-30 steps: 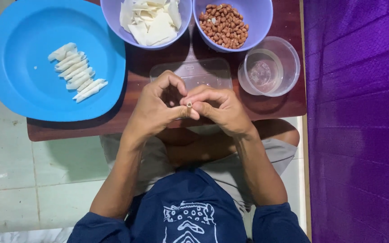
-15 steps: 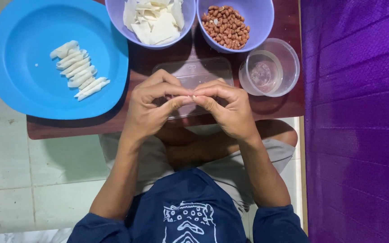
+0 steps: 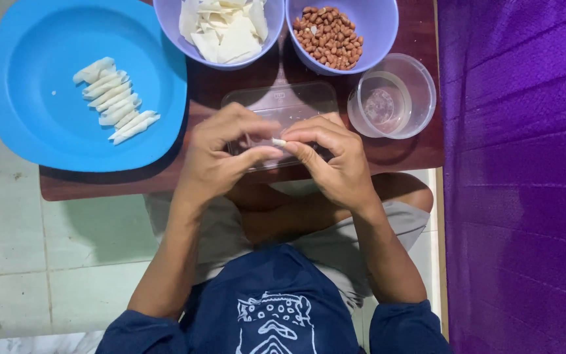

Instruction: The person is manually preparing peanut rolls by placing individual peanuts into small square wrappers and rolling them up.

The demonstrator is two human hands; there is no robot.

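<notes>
Both hands meet over a clear rectangular plastic tray (image 3: 283, 105) on the dark wooden board (image 3: 420, 141). The left hand (image 3: 221, 157) and right hand (image 3: 332, 160) pinch a small white wrapper roll (image 3: 278, 141) between their fingertips. Finished rolls (image 3: 116, 99) lie in a row on the blue plate (image 3: 40, 92). Two lilac bowls hold wrapper squares (image 3: 224, 26) and peanuts (image 3: 329, 36); a round clear container (image 3: 391, 95) stands beside the tray.

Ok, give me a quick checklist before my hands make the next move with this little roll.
1. Small white roll pinched between left hand and right hand: ok.
2. Roll fully closed: cannot tell.
3. Blue plate has bare space beside the finished rolls: ok.
4. Wrapper pieces in the bowl: ok.
5. Peanuts in the other bowl: ok.
6. Small clear cup upright: ok.
</notes>
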